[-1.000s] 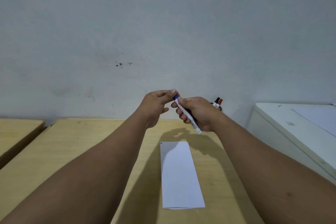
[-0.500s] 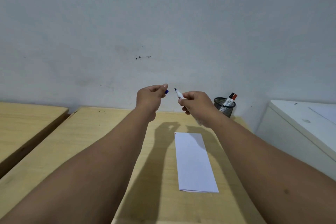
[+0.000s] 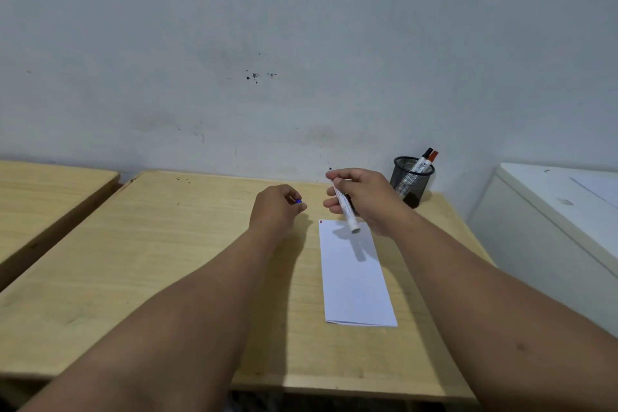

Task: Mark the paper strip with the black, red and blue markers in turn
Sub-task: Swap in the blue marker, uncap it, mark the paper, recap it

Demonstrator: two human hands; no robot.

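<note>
Hands lowered – right hand (image 3: pixel 364 197) gripping slim white marker (image 3: pixel 344 206), flat paper strip (image 3: pixel 354 278) beneath

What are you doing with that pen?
A person is getting a marker ready to draw on the paper strip on the wooden table. The right hand holds the uncapped marker above the strip's far end. The left hand pinches its blue cap. A black and a red marker stand in the mesh cup. The strip's far corner already shows small marks.
</note>
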